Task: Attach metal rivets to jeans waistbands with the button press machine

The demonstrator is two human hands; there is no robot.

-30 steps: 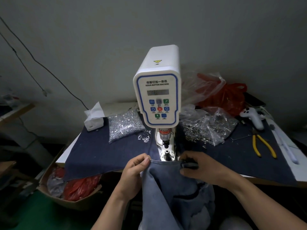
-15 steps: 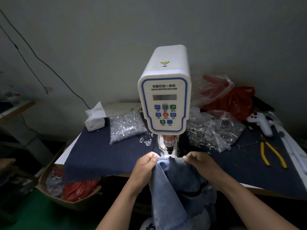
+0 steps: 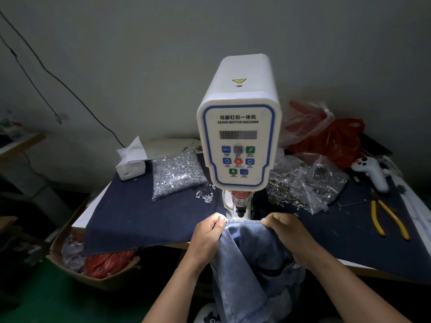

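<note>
The white servo button machine stands at the middle of the table, its punch pointing down at the front. A pair of light blue jeans hangs off the table edge, and its waistband is stretched flat right under the punch. My left hand pinches the waistband at its left end. My right hand grips the waistband at its right end. The lower die is hidden by the cloth.
A dark denim sheet covers the table. A bag of silver rivets lies left of the machine, bags of metal parts right of it. Yellow pliers, a white controller, a tissue box and red bags lie around.
Both hands have carried the waistband forward from in front of the die to under the punch. My right hand has shifted its grip onto the waistband's top edge.
</note>
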